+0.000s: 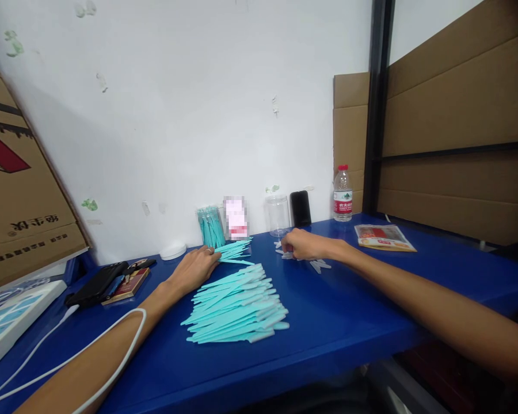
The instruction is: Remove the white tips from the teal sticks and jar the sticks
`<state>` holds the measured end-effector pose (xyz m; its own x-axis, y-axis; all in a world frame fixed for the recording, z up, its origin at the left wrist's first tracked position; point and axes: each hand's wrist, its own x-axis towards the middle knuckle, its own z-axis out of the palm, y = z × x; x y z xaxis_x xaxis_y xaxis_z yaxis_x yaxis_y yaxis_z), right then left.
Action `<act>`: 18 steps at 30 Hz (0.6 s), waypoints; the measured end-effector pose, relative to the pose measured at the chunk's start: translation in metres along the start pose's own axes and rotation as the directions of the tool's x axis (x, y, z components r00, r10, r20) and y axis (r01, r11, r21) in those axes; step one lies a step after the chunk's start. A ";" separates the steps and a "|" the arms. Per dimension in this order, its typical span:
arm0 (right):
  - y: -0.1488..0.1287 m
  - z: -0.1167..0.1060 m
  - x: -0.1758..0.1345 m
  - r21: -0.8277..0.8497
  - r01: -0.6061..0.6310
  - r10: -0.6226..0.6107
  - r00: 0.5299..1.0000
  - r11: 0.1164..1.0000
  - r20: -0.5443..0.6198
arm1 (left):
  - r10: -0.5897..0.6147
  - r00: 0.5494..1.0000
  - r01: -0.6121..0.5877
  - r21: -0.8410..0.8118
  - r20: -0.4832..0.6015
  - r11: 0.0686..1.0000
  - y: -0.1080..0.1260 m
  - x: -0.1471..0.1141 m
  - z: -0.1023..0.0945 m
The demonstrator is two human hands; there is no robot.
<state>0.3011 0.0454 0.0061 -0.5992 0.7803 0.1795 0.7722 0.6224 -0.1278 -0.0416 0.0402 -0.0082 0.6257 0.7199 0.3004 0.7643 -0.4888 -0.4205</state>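
Note:
My left hand (195,268), a ring on one finger, has its fingers closed on the near ends of a loose bunch of thin teal sticks (235,250). My right hand (303,245) is curled down with fingertips together over small translucent caps (320,265); a cap seems to be between them, partly hidden. In front lies a large pile of teal sticks (233,305), with whitish translucent caps on their right ends. Behind my left hand stands a clear jar (211,225) packed with teal sticks. A second clear jar (277,214) stands behind my right hand.
Against the wall lean a lit phone (236,218) and a black device (301,208). To the right are a water bottle (343,195) and a packet (385,237). A white lid (172,251), black pouch (97,284) and power strip (23,322) lie left. A white cable (129,351) crosses my left forearm.

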 end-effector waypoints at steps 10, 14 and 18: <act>0.000 -0.003 -0.002 0.013 -0.024 0.024 1.000 1.000 -0.006 | -0.034 0.999 0.034 0.002 -0.010 0.999 0.001 0.000 -0.002; 0.001 0.000 0.000 -0.030 -0.012 0.012 1.000 0.999 -0.020 | -0.073 0.997 0.072 -0.045 -0.031 0.996 0.001 0.000 -0.002; 0.000 0.000 -0.001 -0.066 -0.022 0.022 1.000 0.998 -0.001 | -0.188 0.981 0.173 -0.209 -0.051 0.962 -0.001 0.002 0.001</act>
<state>0.3018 0.0443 0.0059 -0.5815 0.7939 0.1776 0.7977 0.5993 -0.0669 -0.0413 0.0425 -0.0086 0.4781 0.7728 0.4173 0.8767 -0.4487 -0.1735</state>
